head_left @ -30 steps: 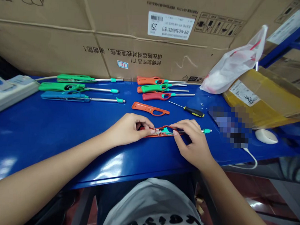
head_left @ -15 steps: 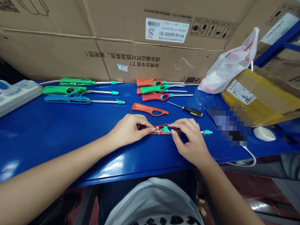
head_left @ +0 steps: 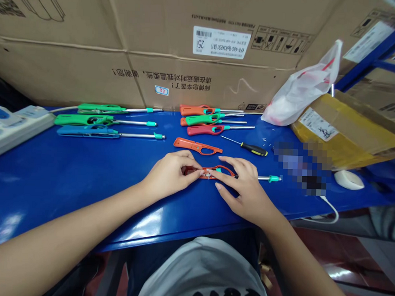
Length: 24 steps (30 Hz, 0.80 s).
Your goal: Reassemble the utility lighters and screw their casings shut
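An opened orange lighter (head_left: 203,177) lies on the blue table, its inner parts exposed and its metal rod pointing right to a teal tip. My left hand (head_left: 169,175) pinches the handle end with thumb and fingers. Over the lighter's middle is my right hand (head_left: 244,190), fingers spread, the index fingertip reaching to the inner parts beside the left fingertips. Between the right fingers shows the teal trigger (head_left: 218,170). The loose orange half-shell (head_left: 197,146) rests just behind the hands. To its right lies a black-and-yellow screwdriver (head_left: 254,149), with several tiny bright pieces (head_left: 264,142) behind it.
Several lighters lie at the back left, including a blue lighter (head_left: 88,131), and more at the back centre, including a red lighter (head_left: 204,129). A power strip (head_left: 23,127) is at left. At right are a plastic bag (head_left: 299,91), yellow-taped box (head_left: 340,127) and white roll (head_left: 348,179).
My right hand has opened from near the teal trigger, its index finger stretching left to the inner parts. The left hand keeps its pinch on the lighter. The view has shifted slightly.
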Tool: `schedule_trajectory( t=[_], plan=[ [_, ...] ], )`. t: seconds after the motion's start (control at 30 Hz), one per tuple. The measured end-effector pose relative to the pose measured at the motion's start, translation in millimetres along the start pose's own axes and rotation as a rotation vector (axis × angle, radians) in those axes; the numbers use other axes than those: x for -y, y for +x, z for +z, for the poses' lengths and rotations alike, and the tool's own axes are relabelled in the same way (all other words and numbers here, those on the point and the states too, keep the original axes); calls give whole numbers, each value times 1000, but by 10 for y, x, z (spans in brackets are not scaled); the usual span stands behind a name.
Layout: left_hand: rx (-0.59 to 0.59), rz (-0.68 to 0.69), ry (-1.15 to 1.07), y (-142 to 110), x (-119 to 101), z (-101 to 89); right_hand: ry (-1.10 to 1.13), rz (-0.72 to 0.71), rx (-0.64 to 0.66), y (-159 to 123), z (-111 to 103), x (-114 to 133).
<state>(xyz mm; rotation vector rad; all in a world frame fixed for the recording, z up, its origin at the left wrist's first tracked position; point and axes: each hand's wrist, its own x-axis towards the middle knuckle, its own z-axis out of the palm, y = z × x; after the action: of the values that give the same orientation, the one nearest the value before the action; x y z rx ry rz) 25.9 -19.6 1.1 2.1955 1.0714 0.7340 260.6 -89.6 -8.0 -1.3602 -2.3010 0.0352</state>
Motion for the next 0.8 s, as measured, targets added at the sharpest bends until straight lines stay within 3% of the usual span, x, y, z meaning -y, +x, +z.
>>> schedule_trajectory(
  t=[0.13, 0.47, 0.8],
  plan=[
    [-10, 7, 2, -4, 4, -1, -43, -67, 27, 3, 1, -1],
    [90, 134, 37, -15, 14, -114, -41, -39, 83, 24, 17, -14],
    [158, 148, 23, 23, 87, -160, 28, 75, -24, -3, 25, -60]
  ],
)
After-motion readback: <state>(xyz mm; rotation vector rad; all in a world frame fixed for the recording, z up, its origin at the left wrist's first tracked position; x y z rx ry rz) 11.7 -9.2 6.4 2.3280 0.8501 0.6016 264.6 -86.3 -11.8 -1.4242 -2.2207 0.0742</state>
